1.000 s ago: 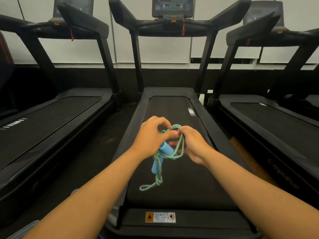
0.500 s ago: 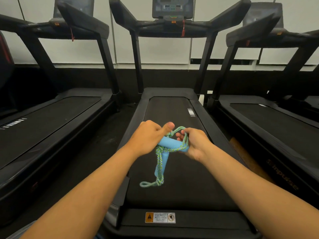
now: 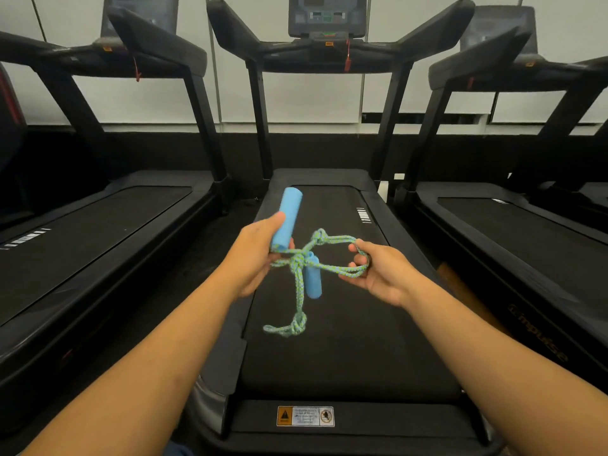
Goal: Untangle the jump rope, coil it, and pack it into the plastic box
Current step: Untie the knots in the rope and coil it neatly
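Gripped in the left hand [image 3: 255, 258] is one blue handle [image 3: 287, 218], a rope [image 3: 297, 274] loop pinched by the right hand [image 3: 375, 274] above the treadmill [image 3: 345, 340]; untangling is underway, and the knot must next be loosened.

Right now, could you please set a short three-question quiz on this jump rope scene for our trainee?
1. True or false: the left hand grips a blue handle.
2. What does the right hand hold: A) a rope loop, B) the second handle, C) nothing?
3. Fill in: the second handle hangs from the ____ of rope over the treadmill belt.

Key: 1 true; 2 A; 3 tangle.
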`<state>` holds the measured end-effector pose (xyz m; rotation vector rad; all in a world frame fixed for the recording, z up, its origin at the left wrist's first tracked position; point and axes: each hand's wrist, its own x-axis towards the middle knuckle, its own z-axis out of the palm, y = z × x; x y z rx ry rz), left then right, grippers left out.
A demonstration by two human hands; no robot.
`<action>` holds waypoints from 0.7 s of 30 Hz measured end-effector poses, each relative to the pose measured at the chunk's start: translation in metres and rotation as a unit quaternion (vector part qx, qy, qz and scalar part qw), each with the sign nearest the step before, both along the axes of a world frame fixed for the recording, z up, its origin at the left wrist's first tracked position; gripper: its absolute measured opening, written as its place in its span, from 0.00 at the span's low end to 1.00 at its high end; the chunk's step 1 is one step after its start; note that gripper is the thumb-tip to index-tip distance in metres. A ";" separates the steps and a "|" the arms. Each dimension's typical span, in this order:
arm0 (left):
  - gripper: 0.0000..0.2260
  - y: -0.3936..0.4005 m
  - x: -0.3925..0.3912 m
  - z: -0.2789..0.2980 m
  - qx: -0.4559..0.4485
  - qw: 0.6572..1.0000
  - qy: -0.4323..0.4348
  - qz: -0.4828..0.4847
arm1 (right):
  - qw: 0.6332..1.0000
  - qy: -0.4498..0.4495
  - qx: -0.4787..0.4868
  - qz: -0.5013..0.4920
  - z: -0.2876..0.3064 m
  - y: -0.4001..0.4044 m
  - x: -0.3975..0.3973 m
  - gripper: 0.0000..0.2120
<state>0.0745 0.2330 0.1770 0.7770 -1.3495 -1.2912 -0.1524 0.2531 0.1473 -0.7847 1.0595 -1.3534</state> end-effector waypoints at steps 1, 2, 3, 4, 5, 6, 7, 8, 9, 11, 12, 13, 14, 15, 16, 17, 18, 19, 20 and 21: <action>0.12 0.001 -0.002 0.003 0.039 0.997 0.072 0.004 | 1.000 0.019 -0.004 0.007 -0.002 0.000 0.001 0.10; 0.11 0.001 -0.004 0.006 0.059 0.991 0.124 0.008 | 0.999 0.042 -0.007 0.014 -0.004 0.000 0.003 0.09; 0.11 0.000 -0.005 0.008 0.065 0.984 0.165 0.006 | 0.997 0.069 -0.011 0.018 -0.007 0.000 0.006 0.09; 0.11 0.000 -0.006 0.010 0.068 0.978 0.199 0.003 | 0.995 0.099 -0.015 0.024 -0.010 0.000 0.009 0.09; 0.12 0.000 -0.008 0.010 0.072 0.972 0.226 0.000 | 0.991 0.131 -0.022 0.031 -0.014 0.000 0.014 0.09; 0.12 0.001 -0.011 0.011 0.080 0.966 0.247 0.000 | 0.986 0.158 -0.030 0.041 -0.017 0.000 0.020 0.10; 0.13 0.002 -0.014 0.011 0.091 0.960 0.266 0.003 | 0.981 0.181 -0.039 0.053 -0.021 0.001 0.026 0.09; 0.13 0.002 -0.017 0.011 0.104 0.953 0.285 0.009 | 0.977 0.199 -0.047 0.066 -0.024 0.003 0.033 0.09; 0.13 0.002 -0.019 0.011 0.119 0.944 0.307 0.015 | 0.973 0.213 -0.050 0.077 -0.027 0.004 0.039 0.09; 0.13 0.002 -0.022 0.010 0.149 0.926 0.344 0.031 | 0.974 0.198 -0.025 0.109 -0.031 0.006 0.050 0.10; 0.13 0.002 -0.023 0.010 0.159 0.922 0.351 0.043 | 0.979 0.158 0.000 0.132 -0.032 0.007 0.054 0.11; 0.13 0.002 -0.023 0.010 0.164 0.920 0.352 0.056 | 0.982 0.105 0.026 0.157 -0.033 0.006 0.057 0.12; 0.13 0.003 -0.023 0.009 0.165 0.923 0.342 0.063 | 0.982 0.050 0.045 0.178 -0.031 0.007 0.060 0.13; 0.13 0.002 -0.023 0.007 0.157 0.933 0.315 0.071 | 0.981 0.008 0.054 0.188 -0.030 0.007 0.061 0.14; 0.13 -0.001 -0.022 0.003 0.144 0.949 0.269 0.082 | 0.981 -0.011 0.054 0.184 -0.028 0.006 0.061 0.15; 0.13 -0.004 -0.019 -0.001 0.120 0.966 0.203 0.103 | 0.985 -0.012 0.048 0.166 -0.027 0.004 0.060 0.15; 0.14 -0.008 -0.017 -0.007 0.089 0.980 0.122 0.128 | 0.990 -0.007 0.039 0.139 -0.026 0.002 0.058 0.14; 0.17 -0.010 -0.014 -0.012 0.056 0.986 0.038 0.151 | 0.994 0.001 0.028 0.108 -0.027 -0.001 0.055 0.12; 0.19 -0.014 -0.011 -0.019 0.031 0.985 -0.031 0.165 | 0.997 0.008 0.018 0.078 -0.027 -0.004 0.051 0.10; 0.19 -0.015 -0.010 -0.024 0.011 0.983 -0.084 0.165 | 0.998 0.022 0.012 0.051 -0.028 -0.007 0.046 0.08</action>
